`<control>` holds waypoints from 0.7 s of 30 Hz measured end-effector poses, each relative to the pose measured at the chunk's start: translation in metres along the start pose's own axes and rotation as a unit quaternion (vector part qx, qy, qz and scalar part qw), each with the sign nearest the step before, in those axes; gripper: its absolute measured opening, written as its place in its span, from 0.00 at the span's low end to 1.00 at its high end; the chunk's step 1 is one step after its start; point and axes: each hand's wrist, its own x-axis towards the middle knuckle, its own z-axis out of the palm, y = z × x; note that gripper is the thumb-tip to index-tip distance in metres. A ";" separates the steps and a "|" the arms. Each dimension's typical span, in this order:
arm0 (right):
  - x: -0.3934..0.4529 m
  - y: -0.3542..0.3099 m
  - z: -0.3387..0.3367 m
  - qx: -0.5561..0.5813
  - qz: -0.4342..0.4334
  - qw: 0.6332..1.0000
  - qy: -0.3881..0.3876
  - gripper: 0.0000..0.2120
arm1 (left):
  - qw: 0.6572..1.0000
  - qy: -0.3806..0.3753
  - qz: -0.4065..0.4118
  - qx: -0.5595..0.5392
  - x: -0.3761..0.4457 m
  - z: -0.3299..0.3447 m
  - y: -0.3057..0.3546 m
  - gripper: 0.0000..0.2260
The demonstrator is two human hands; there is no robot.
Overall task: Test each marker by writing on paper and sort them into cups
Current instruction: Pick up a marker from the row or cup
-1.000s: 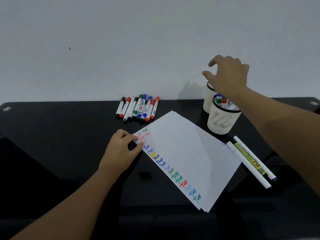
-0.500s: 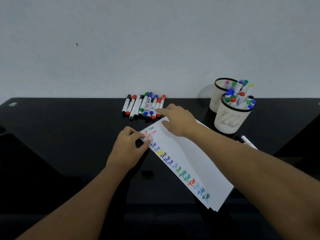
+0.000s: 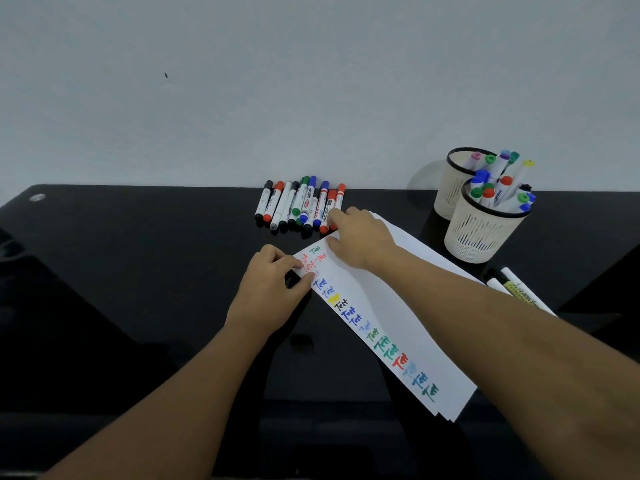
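Observation:
A row of several whiteboard markers (image 3: 298, 206) with black, red, green and blue caps lies at the table's back edge. My right hand (image 3: 363, 237) reaches over the paper (image 3: 381, 306). Its index finger touches the red marker (image 3: 331, 201) at the row's right end, and its thumb lies on the paper's top corner. No marker is lifted. My left hand (image 3: 273, 292) pinches the paper's left edge, beside a column of coloured "Test" words. Two white mesh cups stand at the right, the near cup (image 3: 481, 237) and the far cup (image 3: 448, 195), both holding capped markers.
The black glossy table (image 3: 138, 271) ends at a pale wall behind the markers. Loose white pens (image 3: 519, 289) lie right of the paper, partly hidden by my right forearm. The paper is a thin stack, set at an angle.
My right hand left the cups, crossed left over the paper and now touches the right end of the marker row. My left hand stayed on the paper's edge.

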 end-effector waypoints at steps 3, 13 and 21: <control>0.002 0.004 0.002 0.017 0.007 1.000 0.013 0.15 | 1.000 -0.002 -0.002 0.000 0.000 0.000 0.000 0.14; 0.008 0.007 0.004 0.042 0.034 0.999 0.010 0.17 | 1.000 -0.006 -0.002 0.005 0.000 0.001 -0.001 0.13; 0.004 0.007 0.000 0.067 0.056 0.992 0.092 0.15 | 1.000 -0.005 -0.002 0.008 0.000 0.001 0.000 0.13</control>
